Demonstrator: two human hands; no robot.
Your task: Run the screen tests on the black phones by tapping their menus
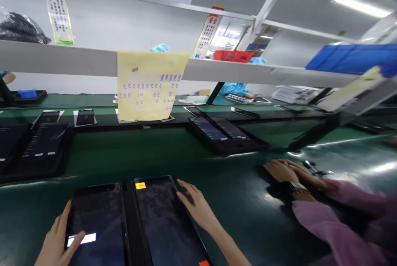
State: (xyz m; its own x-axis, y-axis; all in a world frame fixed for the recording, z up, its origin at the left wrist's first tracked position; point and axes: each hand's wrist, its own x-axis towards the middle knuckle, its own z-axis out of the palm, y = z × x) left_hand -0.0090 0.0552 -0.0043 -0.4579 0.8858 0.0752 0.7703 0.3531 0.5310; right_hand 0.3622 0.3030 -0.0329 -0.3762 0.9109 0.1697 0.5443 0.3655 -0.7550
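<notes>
Two dark tablet-like panels lie side by side in a black tray at the near edge of the green bench. My left hand (58, 239) grips the left panel (99, 224) at its left edge, thumb lying on a white strip on its face. My right hand (195, 204) rests with fingers spread against the right edge of the right panel (167, 220), which carries a small orange label at its top left corner.
A co-worker's hands (287, 171) in pink sleeves with a wristwatch rest on the bench at right. Black trays with panels (223, 134) sit on the conveyor behind, more at left (43, 142). A yellow label sheet (149, 86) hangs from the shelf.
</notes>
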